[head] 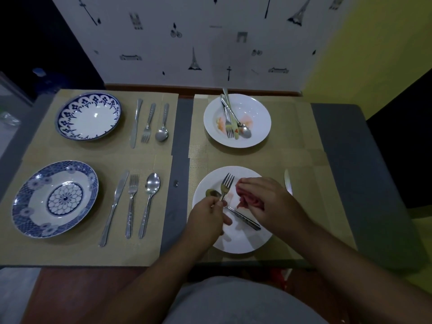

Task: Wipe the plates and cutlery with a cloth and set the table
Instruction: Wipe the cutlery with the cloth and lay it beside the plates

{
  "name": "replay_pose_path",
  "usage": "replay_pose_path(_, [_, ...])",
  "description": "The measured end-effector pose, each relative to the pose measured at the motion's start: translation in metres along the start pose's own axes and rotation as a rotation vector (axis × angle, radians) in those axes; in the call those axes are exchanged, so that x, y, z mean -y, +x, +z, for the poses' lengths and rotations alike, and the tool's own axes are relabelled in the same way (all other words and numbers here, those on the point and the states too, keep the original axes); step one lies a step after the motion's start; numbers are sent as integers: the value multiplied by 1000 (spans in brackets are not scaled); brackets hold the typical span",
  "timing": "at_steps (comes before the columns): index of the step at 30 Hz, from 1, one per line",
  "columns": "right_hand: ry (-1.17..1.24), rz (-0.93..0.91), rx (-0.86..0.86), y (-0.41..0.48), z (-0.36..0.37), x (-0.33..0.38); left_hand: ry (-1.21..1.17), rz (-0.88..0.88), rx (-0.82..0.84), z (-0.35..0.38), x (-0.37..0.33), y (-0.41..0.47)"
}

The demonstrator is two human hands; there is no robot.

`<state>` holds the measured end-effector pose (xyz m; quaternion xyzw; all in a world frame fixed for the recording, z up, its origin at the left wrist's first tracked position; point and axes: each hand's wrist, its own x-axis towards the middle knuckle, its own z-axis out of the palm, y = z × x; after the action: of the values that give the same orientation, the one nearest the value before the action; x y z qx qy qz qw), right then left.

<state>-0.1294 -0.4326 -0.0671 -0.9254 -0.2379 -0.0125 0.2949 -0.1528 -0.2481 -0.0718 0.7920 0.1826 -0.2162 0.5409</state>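
Observation:
My left hand (208, 217) pinches a fork (226, 185) by its neck, tines up, over the near white plate (243, 244). A spoon (213, 193) lies across that plate, its handle (245, 219) running out under my hands. My right hand (271, 202) grips a bunched red cloth (245, 199) just right of the fork. A knife (288, 181) lies on the mat to the right of the plate. The far white plate (259, 113) is smeared and holds a fork, a knife and a spoon (244, 131).
On the left mats stand two blue-patterned plates (88, 116) (55, 198), each with a knife, fork and spoon laid out to its right (149, 123) (132, 204). A wall closes off the table's far side. The grey table edge (364, 183) runs along the right.

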Motion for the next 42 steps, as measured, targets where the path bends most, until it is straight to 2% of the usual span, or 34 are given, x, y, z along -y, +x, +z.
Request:
replay_pose_path(8, [-68, -163, 97, 0, 8, 4, -231, -76, 67, -4, 4, -4])
replay_pose_path(14, [-107, -191, 126, 0, 9, -7, -184, -79, 80, -5, 6, -6])
replay_pose_path(16, [-130, -148, 101, 5, 6, -18, -201, -107, 85, -3, 6, -7])
replay_pose_path(22, [-112, 168, -39, 1, -17, -47, -278, -186, 83, 12, -4, -2])
replay_pose_path(28, [-68, 317, -60, -33, -31, -66, -274, -175, 138, 47, -31, 9])
replay_pose_path(32, [-34, 402, -103, -60, -46, -90, -82, -54, 141, 95, -52, 20])
replay_pose_path(37, [-17, 542, -157, -95, -65, -122, -8, 8, 129, 167, -68, 43])
replay_pose_path(42, [34, 535, -108, -115, -68, -151, 140, 53, 78, 212, -65, 66])
